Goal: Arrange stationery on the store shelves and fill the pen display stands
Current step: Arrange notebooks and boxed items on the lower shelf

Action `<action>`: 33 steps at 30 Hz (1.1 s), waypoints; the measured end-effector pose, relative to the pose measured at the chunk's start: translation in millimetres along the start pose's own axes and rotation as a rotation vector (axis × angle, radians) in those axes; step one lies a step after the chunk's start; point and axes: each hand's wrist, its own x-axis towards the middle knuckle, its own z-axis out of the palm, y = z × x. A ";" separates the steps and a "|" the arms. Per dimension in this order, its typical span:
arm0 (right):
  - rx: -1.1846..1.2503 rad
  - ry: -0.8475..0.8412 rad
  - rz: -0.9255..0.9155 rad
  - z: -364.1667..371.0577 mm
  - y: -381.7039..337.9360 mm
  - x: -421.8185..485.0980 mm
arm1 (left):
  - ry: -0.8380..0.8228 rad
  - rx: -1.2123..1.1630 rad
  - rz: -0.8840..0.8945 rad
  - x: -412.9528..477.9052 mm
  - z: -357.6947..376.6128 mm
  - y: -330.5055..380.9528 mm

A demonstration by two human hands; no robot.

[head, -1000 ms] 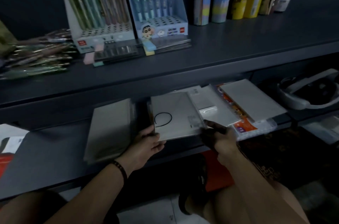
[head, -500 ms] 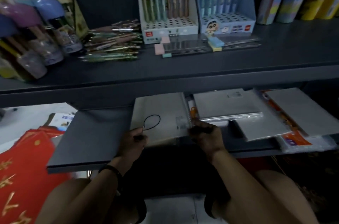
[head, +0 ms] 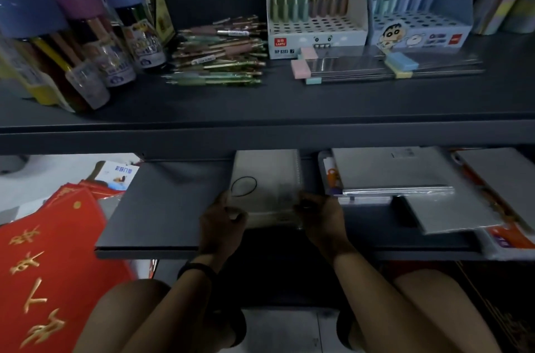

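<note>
A white spiral notebook [head: 267, 179] with a black loop on its cover lies flat on the lower shelf [head: 168, 208]. My left hand [head: 223, 222] grips its near left corner and my right hand [head: 321, 216] grips its near right corner. On the upper shelf [head: 260, 104] stand two pen display stands, a white one [head: 315, 5] and a blue one [head: 419, 5], each with pens in the back rows. A loose pile of pens [head: 220, 51] lies left of them.
More grey notebooks [head: 390, 170] overlap on the lower shelf to the right. Domed pen tubs [head: 72, 43] stand upper left. Flat cases with pastel erasers [head: 362, 63] lie before the stands. Red packets with gold writing [head: 49, 266] cover the floor at left.
The view has swung left and moved closer. The notebook held by both hands has shifted left along the lower shelf, away from the other notebooks, and lies straighter.
</note>
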 end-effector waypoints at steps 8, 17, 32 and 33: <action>-0.244 0.036 -0.143 1.5 3.9 -1.6 | -0.192 0.237 -0.016 3.5 21.6 -18.5; 0.085 -0.019 0.105 -18.1 -2.7 -2.6 | -0.263 0.344 -0.075 -20.4 31.2 13.2; 0.035 0.074 0.363 -180.5 7.3 -6.7 | -0.291 0.136 0.577 -49.6 102.4 109.8; 0.128 0.098 0.361 -186.0 12.7 -5.0 | -0.303 0.136 0.607 -46.1 107.9 117.7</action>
